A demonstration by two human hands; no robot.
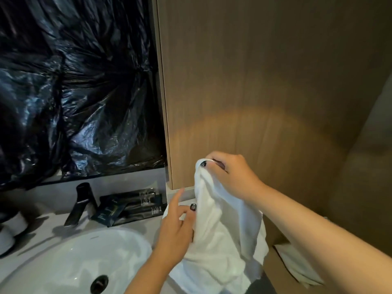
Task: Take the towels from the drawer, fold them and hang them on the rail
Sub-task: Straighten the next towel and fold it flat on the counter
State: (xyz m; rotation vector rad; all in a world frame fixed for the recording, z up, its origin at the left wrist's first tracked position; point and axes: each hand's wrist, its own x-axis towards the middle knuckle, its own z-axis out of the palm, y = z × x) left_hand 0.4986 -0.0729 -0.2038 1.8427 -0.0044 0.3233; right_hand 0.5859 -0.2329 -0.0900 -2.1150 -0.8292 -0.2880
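Towel [220, 225] hangs from the right hand [231, 172], pinched at a corner; the left hand [176, 228], half open, should find the opposite corner and align edges.

There are two bare hands, the left hand [176, 228] and the right hand [231, 172], and one white cloth towel [220, 234]. I count one white round ceramic basin [63, 259], one black metal tap [81, 200], and two white cups [12, 228]. The dark flat sachets [131, 206] are several; the exact number is unclear.

White towel [220, 225] hangs crumpled, apparently unfolded, beside sink.
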